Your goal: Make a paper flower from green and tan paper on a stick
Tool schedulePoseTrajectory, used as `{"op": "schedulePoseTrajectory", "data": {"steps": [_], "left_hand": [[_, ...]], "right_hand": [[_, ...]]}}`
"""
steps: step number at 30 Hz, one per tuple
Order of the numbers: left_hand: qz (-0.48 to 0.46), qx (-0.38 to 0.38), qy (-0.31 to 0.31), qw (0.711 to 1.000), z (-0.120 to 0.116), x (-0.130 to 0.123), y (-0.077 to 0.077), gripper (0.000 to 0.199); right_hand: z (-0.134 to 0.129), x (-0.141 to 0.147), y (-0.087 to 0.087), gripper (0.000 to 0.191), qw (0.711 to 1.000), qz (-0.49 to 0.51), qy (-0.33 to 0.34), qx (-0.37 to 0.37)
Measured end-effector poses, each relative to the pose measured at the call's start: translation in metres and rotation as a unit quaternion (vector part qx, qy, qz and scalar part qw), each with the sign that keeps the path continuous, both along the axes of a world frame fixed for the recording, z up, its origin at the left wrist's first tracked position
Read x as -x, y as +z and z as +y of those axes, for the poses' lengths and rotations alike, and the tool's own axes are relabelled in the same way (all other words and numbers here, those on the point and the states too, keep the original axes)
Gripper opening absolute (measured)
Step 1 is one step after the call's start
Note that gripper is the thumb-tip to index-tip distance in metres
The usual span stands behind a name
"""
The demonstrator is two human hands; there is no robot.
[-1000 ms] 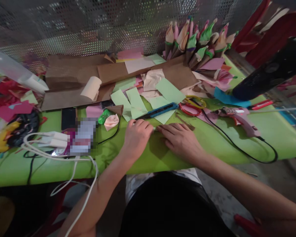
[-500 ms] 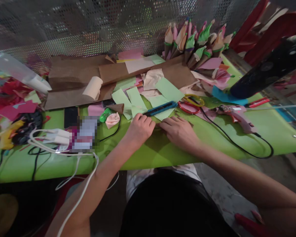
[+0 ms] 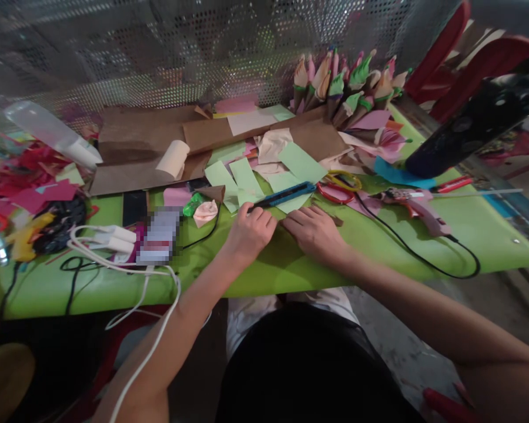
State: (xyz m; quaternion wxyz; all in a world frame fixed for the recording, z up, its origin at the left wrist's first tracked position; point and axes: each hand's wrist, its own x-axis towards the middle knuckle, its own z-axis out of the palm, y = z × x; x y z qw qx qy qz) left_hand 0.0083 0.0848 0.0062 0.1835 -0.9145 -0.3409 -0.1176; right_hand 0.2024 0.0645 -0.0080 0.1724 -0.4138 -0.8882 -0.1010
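Observation:
My left hand (image 3: 252,230) is closed near the front of the green table (image 3: 247,282), beside the lower end of a blue cutter knife (image 3: 286,195). Close to its right, my right hand (image 3: 312,232) has its fingers curled down. Whatever lies under either hand's fingers is too hidden to make out. A small brown scrap (image 3: 335,220) shows just past my right hand. Light green paper pieces (image 3: 302,161) lie beyond the knife, and red-handled scissors (image 3: 336,192) rest to its right.
A pink glue gun (image 3: 423,210) with a black cord lies at the right, near a dark bottle (image 3: 458,132). Paper cones (image 3: 352,88) stand behind. A phone (image 3: 159,235), white cables and a yellow glue gun (image 3: 29,237) are at the left; brown paper (image 3: 136,141) lies at the back.
The camera view has shifted slightly, so the table's things sit a little differently in the picture. Both hands keep nearly the same place and curled pose.

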Motion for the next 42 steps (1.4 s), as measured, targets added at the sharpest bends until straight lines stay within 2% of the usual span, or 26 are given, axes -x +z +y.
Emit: {"op": "schedulePoseTrajectory", "data": {"steps": [4, 9, 14, 20, 30, 34, 42], "left_hand": [[0.002, 0.009, 0.008, 1.0, -0.011, 0.002, 0.0, 0.031], [-0.011, 0.011, 0.042, 0.999, -0.039, 0.005, -0.007, 0.026], [-0.021, 0.042, 0.086, 0.995, -0.063, 0.006, -0.013, 0.035], [-0.043, 0.097, 0.103, 0.989, -0.063, 0.005, -0.01, 0.04], [-0.038, 0.12, 0.111, 0.986, -0.064, 0.003, -0.004, 0.043], [-0.049, 0.12, 0.109, 0.986, -0.068, 0.003, -0.005, 0.043], [-0.074, 0.14, 0.113, 0.981, -0.063, 0.003, -0.005, 0.043]], "right_hand": [[-0.003, -0.001, -0.003, 0.027, 1.0, 0.011, 0.015, 0.012], [-0.019, -0.001, -0.004, 0.022, 0.999, -0.002, 0.013, 0.036], [-0.035, -0.002, -0.002, 0.031, 0.998, 0.004, -0.022, 0.066], [-0.037, 0.0, 0.0, 0.034, 0.994, 0.033, -0.04, 0.094], [-0.039, 0.002, 0.001, 0.034, 0.995, 0.018, -0.044, 0.089], [-0.042, 0.002, 0.003, 0.036, 0.996, 0.016, -0.03, 0.085], [-0.037, 0.001, 0.005, 0.035, 0.995, 0.017, -0.041, 0.084]]}}
